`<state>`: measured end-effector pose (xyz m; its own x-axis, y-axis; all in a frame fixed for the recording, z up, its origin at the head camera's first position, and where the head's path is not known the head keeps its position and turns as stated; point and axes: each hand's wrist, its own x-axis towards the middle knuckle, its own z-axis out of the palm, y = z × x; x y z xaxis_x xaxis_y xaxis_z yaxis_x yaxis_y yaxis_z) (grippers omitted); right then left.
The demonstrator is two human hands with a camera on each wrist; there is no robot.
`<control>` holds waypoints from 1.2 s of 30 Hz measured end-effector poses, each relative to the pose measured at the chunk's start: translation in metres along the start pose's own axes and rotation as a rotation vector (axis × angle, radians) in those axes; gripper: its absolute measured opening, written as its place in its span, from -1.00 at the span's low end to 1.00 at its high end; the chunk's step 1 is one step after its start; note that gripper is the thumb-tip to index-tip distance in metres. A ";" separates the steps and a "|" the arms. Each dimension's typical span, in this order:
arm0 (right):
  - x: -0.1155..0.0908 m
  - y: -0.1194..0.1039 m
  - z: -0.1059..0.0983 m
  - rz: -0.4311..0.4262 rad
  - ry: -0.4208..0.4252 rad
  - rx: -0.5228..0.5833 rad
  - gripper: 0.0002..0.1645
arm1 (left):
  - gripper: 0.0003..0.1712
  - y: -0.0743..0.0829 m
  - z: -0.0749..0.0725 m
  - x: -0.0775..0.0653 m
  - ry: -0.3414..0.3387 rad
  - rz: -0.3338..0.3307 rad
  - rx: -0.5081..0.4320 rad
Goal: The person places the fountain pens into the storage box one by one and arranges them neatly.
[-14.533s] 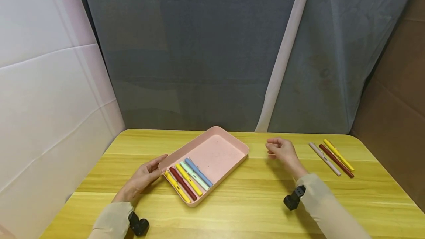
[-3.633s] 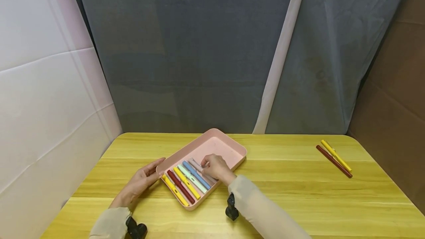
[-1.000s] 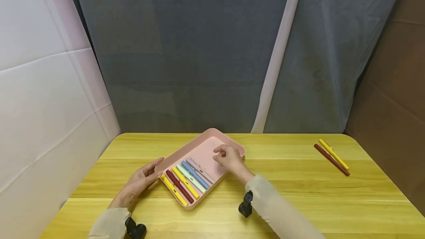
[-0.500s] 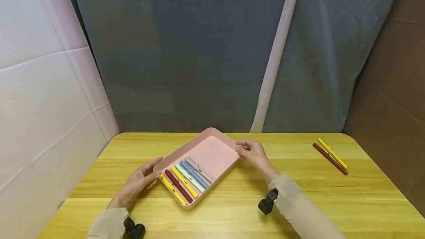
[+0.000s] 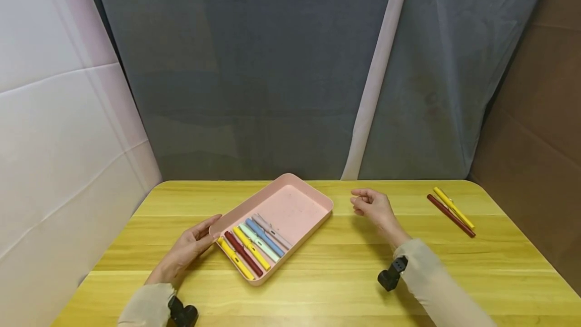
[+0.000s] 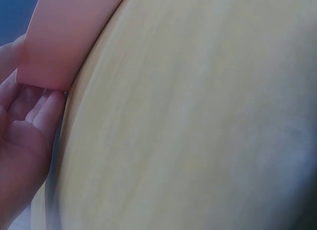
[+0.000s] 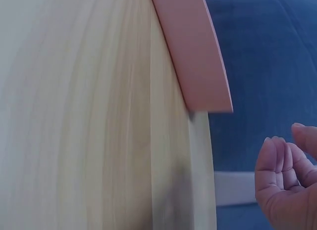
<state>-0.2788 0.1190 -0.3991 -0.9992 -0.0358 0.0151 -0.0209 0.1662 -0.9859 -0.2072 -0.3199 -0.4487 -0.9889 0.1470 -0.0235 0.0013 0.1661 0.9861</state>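
Observation:
My left hand (image 5: 190, 246) holds the left corner of a pink tray (image 5: 313, 231), thumb and fingers on either side of it. In the left wrist view, the hand (image 6: 25, 126) touches the tray's outer wall (image 6: 69, 37). Inside the tray, several capped pens lie side by side: a yellow pen (image 5: 236, 259), a dark red pen (image 5: 243, 253), another yellow pen (image 5: 251, 248), a mint pen (image 5: 259, 242), a blue pen (image 5: 265, 237) and a pale lilac pen (image 5: 274, 231). My right hand (image 5: 376, 213) hovers right of the tray, fingers loosely curled, holding nothing.
On the wooden table's (image 5: 317, 286) right side lie a dark red pen (image 5: 451, 216) and a yellow pen (image 5: 455, 208), close together. A grey curtain (image 5: 254, 74) hangs behind the table. White fabric (image 5: 68, 130) bounds the left, a brown panel (image 5: 535, 140) the right.
The lilac pen has gone from the table into the tray beside the blue pen. Over the last second my empty right hand has moved right, out of the tray. My left hand stays on the corner.

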 end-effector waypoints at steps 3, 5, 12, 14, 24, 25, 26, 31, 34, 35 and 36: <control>-0.001 0.003 -0.012 -0.004 0.005 -0.011 -0.55 | -0.27 0.000 0.000 0.000 0.000 0.003 0.004; -0.002 0.004 -0.019 0.000 0.016 -0.007 -0.54 | -0.26 0.000 -0.001 0.000 -0.004 0.001 0.002; -0.003 0.012 -0.051 0.001 0.048 -0.019 -0.51 | -0.26 0.000 -0.001 0.000 -0.013 0.008 0.006; -0.004 0.015 -0.059 0.000 0.055 -0.033 -0.50 | -0.26 -0.001 -0.001 0.000 -0.009 0.012 0.006; -0.010 0.027 -0.098 -0.002 0.123 -0.079 -0.47 | -0.26 0.000 -0.002 0.000 -0.009 -0.003 0.019; -0.011 0.028 -0.102 0.000 0.129 -0.080 -0.47 | -0.26 0.001 -0.002 0.000 -0.008 -0.004 0.016; -0.011 0.029 -0.105 0.000 0.132 -0.082 -0.47 | -0.26 0.001 -0.002 0.000 -0.008 -0.005 0.017; -0.015 0.031 -0.119 0.008 0.133 -0.089 -0.45 | -0.27 0.001 -0.002 0.000 -0.006 -0.004 0.012; -0.017 0.032 -0.127 0.012 0.136 -0.094 -0.46 | -0.26 0.002 -0.002 0.000 -0.006 -0.006 0.009; -0.017 0.032 -0.130 0.015 0.140 -0.096 -0.45 | -0.26 0.001 -0.002 0.000 -0.006 -0.006 0.009; -0.018 0.032 -0.132 0.017 0.143 -0.102 -0.45 | -0.26 0.001 -0.002 0.000 -0.009 -0.004 0.008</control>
<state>-0.2662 0.2554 -0.4091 -0.9938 0.1074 0.0293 0.0001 0.2645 -0.9644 -0.2074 -0.3211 -0.4471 -0.9875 0.1547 -0.0293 -0.0018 0.1747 0.9846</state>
